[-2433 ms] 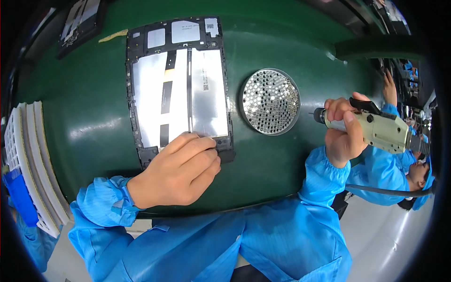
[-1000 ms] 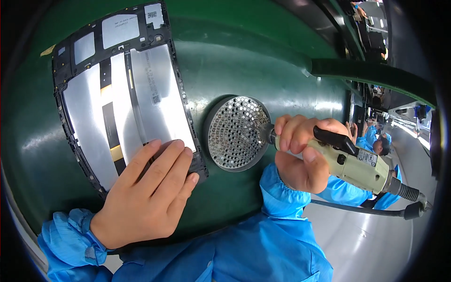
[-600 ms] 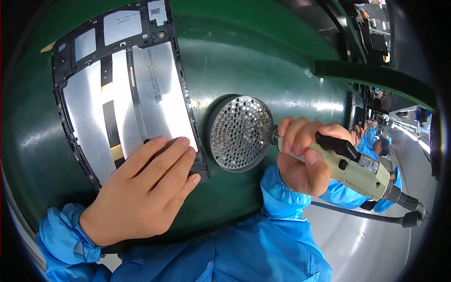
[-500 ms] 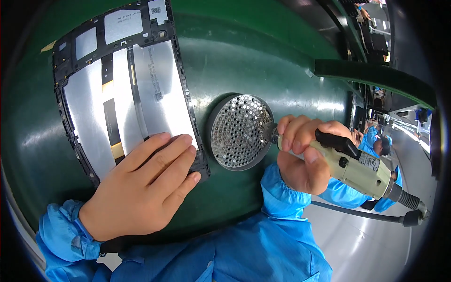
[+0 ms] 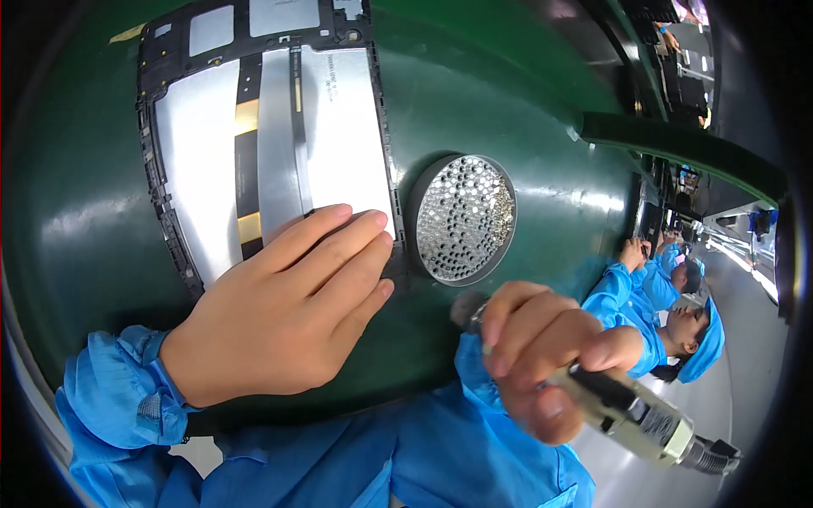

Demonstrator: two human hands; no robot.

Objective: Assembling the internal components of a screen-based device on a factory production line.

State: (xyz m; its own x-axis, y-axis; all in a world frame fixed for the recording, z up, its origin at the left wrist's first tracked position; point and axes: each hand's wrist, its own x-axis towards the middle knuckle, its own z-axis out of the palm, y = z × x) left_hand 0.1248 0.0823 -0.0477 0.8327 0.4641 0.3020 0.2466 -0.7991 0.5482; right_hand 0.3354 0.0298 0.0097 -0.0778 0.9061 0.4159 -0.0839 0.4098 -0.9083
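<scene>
An opened tablet [image 5: 345, 127], with a black frame and silver battery packs, lies on the green work surface. My left hand [image 5: 271, 326] rests flat across its near end, fingers stretched out, hiding that part. To the tablet's right stands a round grey dish [image 5: 461, 222] with a perforated plate, and small screws are heaped along its right side. My right hand [image 5: 550, 356] grips a pale green electric screwdriver [image 5: 648, 423] by its body. The driver's front end points left, just below the dish and apart from it. Motion smears this hand and the tool.
A dark green curved bar [image 5: 677, 140] crosses the right side above the surface. Beyond the right edge, co-workers in blue clothing and caps [image 5: 703, 343] sit along the line. A small yellowish strip [image 5: 127, 34] lies at the far left.
The screwdriver's front end has come away from the screws in the dish, drawn back toward me. The view has shifted a little; my left hand still lies on the tablet.
</scene>
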